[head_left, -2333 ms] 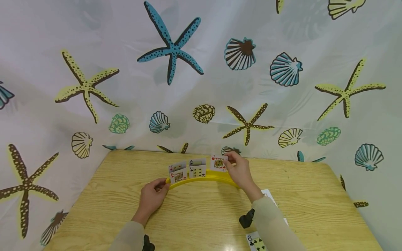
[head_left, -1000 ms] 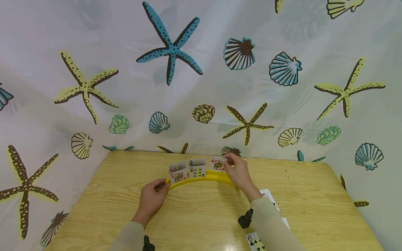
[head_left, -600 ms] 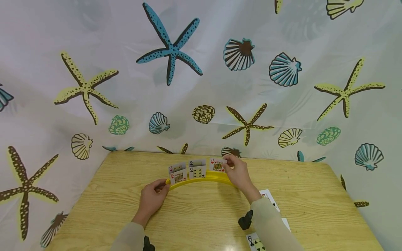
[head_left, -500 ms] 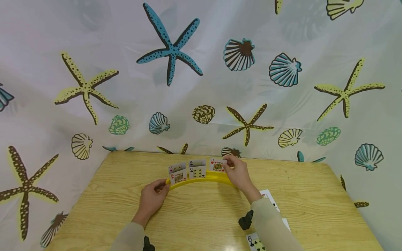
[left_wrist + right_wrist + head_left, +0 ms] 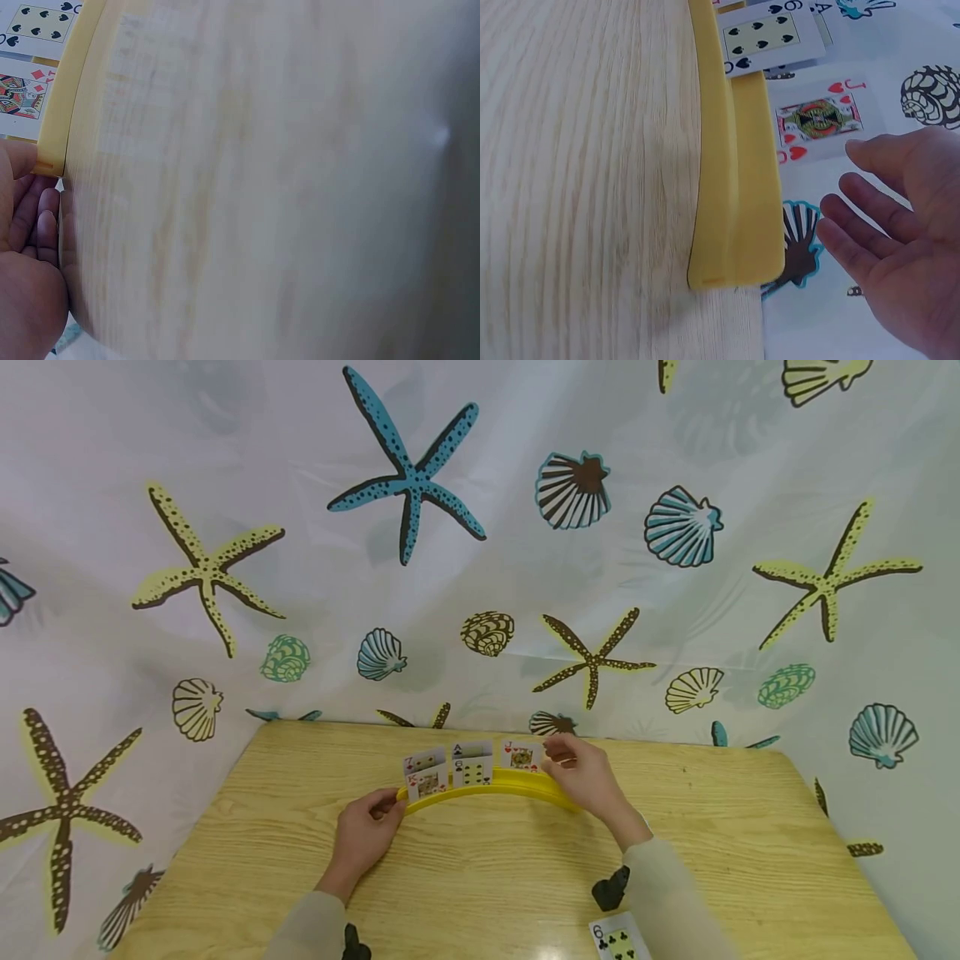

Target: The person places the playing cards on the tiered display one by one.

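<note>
A curved yellow card holder (image 5: 528,783) stands on the table, its left end pinched between thumb and fingers of my left hand (image 5: 363,833). In its left part stand a king of diamonds (image 5: 427,784) with a seven (image 5: 423,760) behind it, and a six of spades (image 5: 472,772) with an ace (image 5: 472,749) behind. The jack of hearts (image 5: 821,120) stands upright in the back row, to the right of these. My right hand (image 5: 907,225) is beside the jack's right edge, fingers loosely spread and holding nothing.
A six of clubs (image 5: 619,937) lies face up on the wooden table (image 5: 465,877) near the front, beside my right sleeve (image 5: 675,893). A white curtain (image 5: 480,568) printed with starfish and shells hangs behind the table.
My right hand has let go of the jack of hearts and shifted right, its fingers opening. The right sleeve now covers cards seen earlier at the right. My left hand keeps its grip.
</note>
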The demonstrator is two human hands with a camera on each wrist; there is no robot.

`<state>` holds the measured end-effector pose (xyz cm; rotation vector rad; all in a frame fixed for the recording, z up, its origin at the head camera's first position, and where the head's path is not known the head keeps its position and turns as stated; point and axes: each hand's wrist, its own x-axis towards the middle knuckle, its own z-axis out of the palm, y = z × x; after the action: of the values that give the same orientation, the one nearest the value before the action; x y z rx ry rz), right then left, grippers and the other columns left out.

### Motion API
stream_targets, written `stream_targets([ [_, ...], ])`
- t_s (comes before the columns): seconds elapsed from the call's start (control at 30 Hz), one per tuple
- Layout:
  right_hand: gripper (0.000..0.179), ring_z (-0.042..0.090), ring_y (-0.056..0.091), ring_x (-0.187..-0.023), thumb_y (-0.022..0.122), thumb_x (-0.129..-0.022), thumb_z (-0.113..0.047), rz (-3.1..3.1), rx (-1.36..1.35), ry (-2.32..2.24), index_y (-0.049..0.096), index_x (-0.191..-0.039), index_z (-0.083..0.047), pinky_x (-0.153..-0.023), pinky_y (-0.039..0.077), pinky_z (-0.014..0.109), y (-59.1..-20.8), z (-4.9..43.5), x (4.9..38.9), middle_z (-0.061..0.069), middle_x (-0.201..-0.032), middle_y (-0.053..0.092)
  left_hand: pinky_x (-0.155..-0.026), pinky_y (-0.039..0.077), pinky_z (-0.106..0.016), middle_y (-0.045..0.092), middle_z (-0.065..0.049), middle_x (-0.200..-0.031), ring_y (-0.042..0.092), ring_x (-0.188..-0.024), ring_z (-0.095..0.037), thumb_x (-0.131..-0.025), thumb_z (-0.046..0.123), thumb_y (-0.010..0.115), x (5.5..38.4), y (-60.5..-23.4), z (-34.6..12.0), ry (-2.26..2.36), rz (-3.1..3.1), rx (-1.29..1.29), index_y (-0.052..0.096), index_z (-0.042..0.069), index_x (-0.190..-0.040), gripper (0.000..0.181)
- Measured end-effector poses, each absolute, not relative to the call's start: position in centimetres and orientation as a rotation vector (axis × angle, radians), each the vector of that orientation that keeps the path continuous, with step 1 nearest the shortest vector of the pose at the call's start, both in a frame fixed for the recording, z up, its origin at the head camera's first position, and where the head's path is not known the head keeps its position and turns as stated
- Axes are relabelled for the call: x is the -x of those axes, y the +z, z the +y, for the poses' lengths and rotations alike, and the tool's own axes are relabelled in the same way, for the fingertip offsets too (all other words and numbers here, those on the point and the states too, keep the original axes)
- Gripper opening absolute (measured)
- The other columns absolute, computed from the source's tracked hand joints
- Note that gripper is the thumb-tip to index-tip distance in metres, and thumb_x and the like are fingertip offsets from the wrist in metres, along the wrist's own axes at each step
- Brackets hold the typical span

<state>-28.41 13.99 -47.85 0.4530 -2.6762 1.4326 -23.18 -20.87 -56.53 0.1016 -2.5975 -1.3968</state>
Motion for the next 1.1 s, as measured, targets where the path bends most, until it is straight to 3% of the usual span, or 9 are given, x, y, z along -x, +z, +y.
stream_targets([
  [1.1,0.039,0.044,0.059,-0.131,0.072,-0.101,-0.017,-2.883,-0.328,1.197,0.067,-0.135,0.001,-0.110,0.045,0.062,-50.0,24.6,25.1,0.022,-0.138,0.066,-0.081,0.054,-0.027,0.079,-0.012,-0.109,0.070,-0.092,-0.018,-0.101,0.018,0.072,23.4,-56.6,-20.6,-1.372,-2.591,-0.113,0.075,0.004,-0.128,0.030],
])
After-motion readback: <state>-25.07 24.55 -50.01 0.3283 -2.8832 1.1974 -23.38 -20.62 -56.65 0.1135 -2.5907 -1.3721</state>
